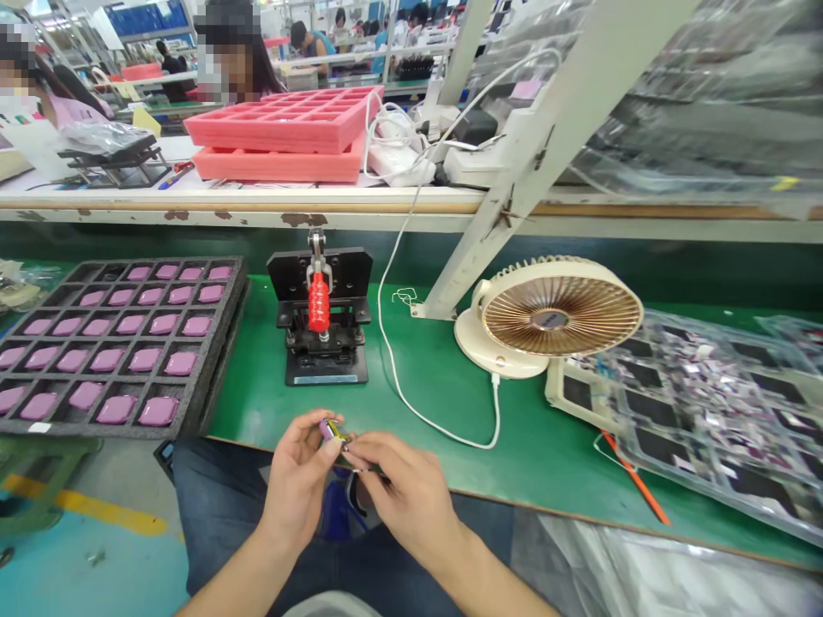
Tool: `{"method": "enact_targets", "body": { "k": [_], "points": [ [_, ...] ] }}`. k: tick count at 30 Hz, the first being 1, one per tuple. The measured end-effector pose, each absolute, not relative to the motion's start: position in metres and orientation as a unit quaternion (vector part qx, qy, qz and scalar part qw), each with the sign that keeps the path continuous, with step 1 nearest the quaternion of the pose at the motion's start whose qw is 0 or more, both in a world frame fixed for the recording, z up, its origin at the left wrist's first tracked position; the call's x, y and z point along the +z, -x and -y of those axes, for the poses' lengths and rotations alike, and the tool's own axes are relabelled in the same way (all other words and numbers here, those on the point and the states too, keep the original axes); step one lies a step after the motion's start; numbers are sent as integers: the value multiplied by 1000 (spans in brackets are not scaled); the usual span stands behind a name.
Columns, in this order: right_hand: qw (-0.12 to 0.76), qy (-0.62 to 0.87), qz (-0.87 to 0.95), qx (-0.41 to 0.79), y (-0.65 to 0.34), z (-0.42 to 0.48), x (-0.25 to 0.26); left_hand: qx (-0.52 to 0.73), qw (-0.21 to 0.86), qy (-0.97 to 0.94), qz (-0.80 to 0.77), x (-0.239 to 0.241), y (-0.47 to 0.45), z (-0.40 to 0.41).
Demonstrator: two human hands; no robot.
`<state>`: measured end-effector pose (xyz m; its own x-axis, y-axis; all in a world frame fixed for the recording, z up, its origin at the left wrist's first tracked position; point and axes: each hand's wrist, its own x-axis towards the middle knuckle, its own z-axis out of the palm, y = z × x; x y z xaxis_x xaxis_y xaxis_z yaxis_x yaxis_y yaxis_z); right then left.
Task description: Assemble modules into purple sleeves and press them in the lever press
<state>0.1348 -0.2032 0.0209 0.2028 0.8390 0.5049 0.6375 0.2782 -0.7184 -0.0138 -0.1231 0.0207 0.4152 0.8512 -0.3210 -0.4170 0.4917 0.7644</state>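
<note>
Green-matted workbench (437,377) lies before us. Nearest, our left hand (297,480) pinches a small purple-and-yellow part (333,431) between thumb and fingers, and our right hand (405,493) has its fingers pressed together just beside it. We judge this part light and fragile, better held by its edges. Farther, a red-handled toggle press (319,300) stands, with a black foam tray (226,330) of pink square pieces (164,324) left of it.

The right hand (411,497) could pass between toggle clamp (320,300) and white cable (450,435) — desk fan (546,313) blocks farther right.
</note>
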Motion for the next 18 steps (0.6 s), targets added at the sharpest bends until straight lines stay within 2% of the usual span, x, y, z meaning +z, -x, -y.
{"method": "enact_targets", "body": {
  "k": [10, 15, 18],
  "points": [
    [502, 626, 570, 179, -144, 201, 19, 408, 763, -370, -338, 15, 16, 124],
    [530, 609, 516, 287, -136, 224, 29, 353, 758, -414, -359, 21, 27, 135],
    [545, 628, 486, 269, -120, 259, 30, 282, 762, -430, -393, 20, 36, 151]
  ]
}}
